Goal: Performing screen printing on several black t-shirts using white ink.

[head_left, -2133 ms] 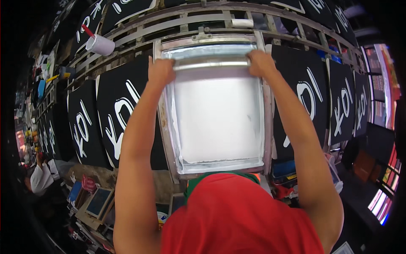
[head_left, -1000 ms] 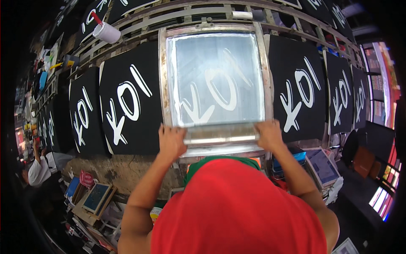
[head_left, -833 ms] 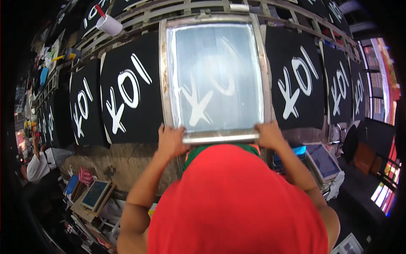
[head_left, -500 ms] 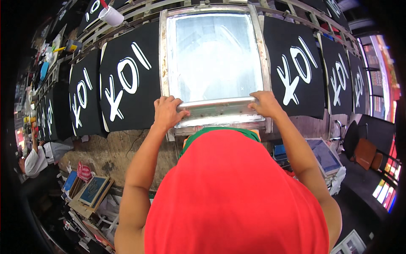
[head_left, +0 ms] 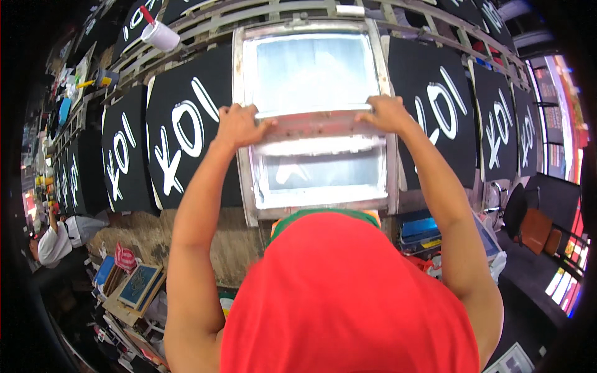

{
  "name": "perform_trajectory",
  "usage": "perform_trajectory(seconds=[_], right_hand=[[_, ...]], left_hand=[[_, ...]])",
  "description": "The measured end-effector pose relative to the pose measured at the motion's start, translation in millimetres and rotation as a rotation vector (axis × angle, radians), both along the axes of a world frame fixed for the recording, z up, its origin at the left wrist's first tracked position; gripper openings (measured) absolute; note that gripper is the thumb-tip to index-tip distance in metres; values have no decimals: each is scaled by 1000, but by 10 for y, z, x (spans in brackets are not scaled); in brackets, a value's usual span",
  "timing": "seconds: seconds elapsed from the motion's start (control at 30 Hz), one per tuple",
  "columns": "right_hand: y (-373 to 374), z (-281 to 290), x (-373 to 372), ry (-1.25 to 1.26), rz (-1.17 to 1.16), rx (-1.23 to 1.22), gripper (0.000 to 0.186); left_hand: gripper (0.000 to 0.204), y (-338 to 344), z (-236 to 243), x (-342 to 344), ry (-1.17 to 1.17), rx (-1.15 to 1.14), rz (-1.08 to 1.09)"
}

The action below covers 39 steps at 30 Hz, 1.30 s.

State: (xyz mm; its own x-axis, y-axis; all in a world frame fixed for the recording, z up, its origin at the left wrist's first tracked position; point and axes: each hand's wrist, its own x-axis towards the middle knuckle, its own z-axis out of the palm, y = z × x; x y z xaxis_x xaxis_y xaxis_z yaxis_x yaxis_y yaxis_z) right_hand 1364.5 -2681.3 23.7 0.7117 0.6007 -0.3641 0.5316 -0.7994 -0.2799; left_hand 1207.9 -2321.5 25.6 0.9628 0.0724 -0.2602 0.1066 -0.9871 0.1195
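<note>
A screen-printing frame [head_left: 391, 177] with pale mesh lies in front of me. Across it sits a metal-edged squeegee [head_left: 314, 124], gripped at both ends. My left hand [head_left: 239, 126] is closed round its left end; my right hand [head_left: 385, 114] is closed round its right end. White ink [head_left: 320, 147] forms a band on the near side of the squeegee, and white also lines the mesh edges. Through the near mesh, part of a white shape shows faintly. Black fabric panels with bold white lettering lie on both sides, one left [head_left: 217, 177] and one right [head_left: 403, 59].
A white cup [head_left: 163, 37] with a red-handled tool stands on the slatted rails at the far left. Framed screens [head_left: 139, 285] lean at lower left. Farther left is a co-worker in white [head_left: 55, 247]. A brown chair [head_left: 536, 227] stands at the right.
Both hands have moved the squeegee away from me, from near the close edge to about mid-frame. More mesh now shows on the near side, with a white shape beneath. The view has shifted slightly.
</note>
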Motion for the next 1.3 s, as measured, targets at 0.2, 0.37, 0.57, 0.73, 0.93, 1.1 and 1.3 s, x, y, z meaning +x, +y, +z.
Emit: perform_trajectory(seconds=[0.2, 0.37, 0.57, 0.73, 0.93, 1.1, 1.3], right_hand=[[500, -46, 1372, -298, 16, 216, 63], [760, -432, 1941, -518, 20, 302, 55], [831, -188, 2101, -181, 30, -66, 37], [566, -187, 1501, -109, -6, -102, 36], [-334, -274, -477, -107, -1, -5, 32], [-979, -485, -2061, -301, 10, 132, 43], [-568, -263, -763, -153, 17, 102, 43]], left_hand=[[57, 641, 83, 1431, -216, 9, -52], [42, 892, -290, 2082, -322, 92, -87], [37, 854, -182, 2146, -58, 143, -21], [38, 630, -279, 1571, -13, 121, -65], [39, -63, -333, -381, -103, -54, -98], [43, -711, -391, -1994, -153, -189, 14], [48, -143, -73, -697, -159, -96, -119]])
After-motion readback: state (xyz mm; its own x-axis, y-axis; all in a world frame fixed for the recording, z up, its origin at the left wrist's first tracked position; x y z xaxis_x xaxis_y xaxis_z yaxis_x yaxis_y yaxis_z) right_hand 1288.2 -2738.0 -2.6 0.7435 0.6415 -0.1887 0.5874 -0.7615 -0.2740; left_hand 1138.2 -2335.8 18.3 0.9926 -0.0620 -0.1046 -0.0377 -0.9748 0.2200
